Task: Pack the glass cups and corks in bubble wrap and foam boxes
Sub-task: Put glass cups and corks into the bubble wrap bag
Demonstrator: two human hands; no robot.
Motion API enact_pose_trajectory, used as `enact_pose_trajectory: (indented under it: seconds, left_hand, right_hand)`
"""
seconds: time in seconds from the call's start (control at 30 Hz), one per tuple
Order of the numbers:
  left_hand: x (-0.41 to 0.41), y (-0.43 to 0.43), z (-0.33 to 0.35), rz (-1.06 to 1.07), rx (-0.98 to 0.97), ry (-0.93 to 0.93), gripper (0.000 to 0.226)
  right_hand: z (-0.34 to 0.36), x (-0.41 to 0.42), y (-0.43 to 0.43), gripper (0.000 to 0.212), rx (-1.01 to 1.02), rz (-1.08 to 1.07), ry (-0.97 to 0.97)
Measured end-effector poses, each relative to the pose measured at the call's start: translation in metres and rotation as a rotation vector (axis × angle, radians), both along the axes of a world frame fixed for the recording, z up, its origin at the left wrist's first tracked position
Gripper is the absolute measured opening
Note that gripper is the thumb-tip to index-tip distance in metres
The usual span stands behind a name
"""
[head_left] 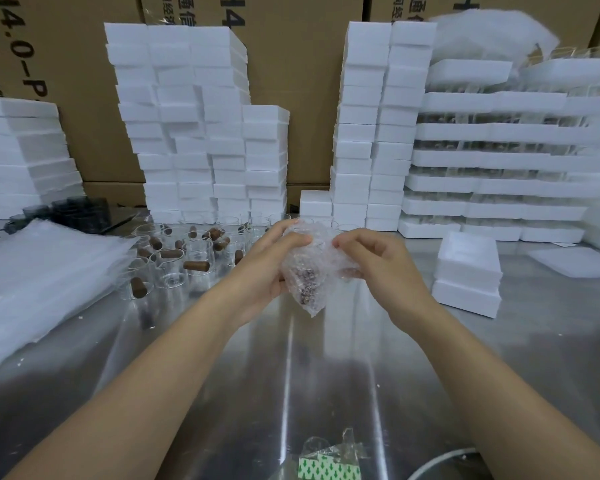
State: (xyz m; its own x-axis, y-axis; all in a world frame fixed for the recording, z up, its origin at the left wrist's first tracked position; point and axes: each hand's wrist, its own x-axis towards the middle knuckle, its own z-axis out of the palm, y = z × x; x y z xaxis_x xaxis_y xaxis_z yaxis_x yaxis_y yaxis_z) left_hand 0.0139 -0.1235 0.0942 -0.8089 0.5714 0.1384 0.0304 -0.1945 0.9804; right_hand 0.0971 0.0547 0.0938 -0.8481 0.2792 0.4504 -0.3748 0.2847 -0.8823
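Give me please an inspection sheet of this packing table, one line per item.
Surface: shiny metal table.
Job's things: glass cups and corks loose at left-centre; bubble wrap sheets stacked left; foam boxes stacked behind.
Clutter: green-and-white packet in clear plastic, near edge.
Hands: left hand and right hand both grip a bubble-wrap bundle with something brown inside.
Cables: white curved line near right, perhaps a cable.
Surroundings: cardboard cartons behind.

Steel tabletop (222, 358): bubble wrap pile (42, 271) far left, clear glass cups (168, 271) and loose corks (196, 265) beside it, dark cups (80, 211) behind. Tall foam box stacks (194, 133) along the back, short foam stack (466, 271) right, flat foam sheet (575, 261) far right, green-printed plastic packet (321, 465) at near edge
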Motion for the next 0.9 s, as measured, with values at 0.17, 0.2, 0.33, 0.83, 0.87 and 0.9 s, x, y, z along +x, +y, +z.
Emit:
enact_pose_trajectory:
  seconds: [0.17, 0.2, 0.33, 0.83, 0.87, 0.9]
  left_hand:
    - [0.002, 0.0, 0.0, 0.003, -0.048, 0.06, 0.035]
    - [0.001, 0.0, 0.0, -0.002, -0.048, 0.059, 0.034]
    - [-0.004, -0.002, -0.002, -0.012, -0.021, 0.023, 0.036]
    - [-0.011, 0.0, -0.009, -0.09, -0.032, -0.163, 0.046]
    - [-0.01, 0.0, -0.008, -0.095, -0.032, -0.181, 0.046]
    - [-0.009, 0.001, -0.007, -0.096, -0.028, -0.201, 0.046]
  right_hand:
    - [-0.005, -0.001, 0.003, 0.015, 0.137, 0.011, 0.021]
    - [-0.004, -0.001, 0.003, 0.018, 0.16, 0.025, 0.006]
    - [0.0, 0.002, 0.004, 0.041, 0.272, 0.14, -0.14]
    - [0.001, 0.002, 0.013, 0.033, 0.206, 0.241, -0.084]
    - [0.001, 0.001, 0.013, 0.034, 0.186, 0.234, -0.083]
    - [0.001, 0.001, 0.012, 0.037, 0.163, 0.213, -0.08]
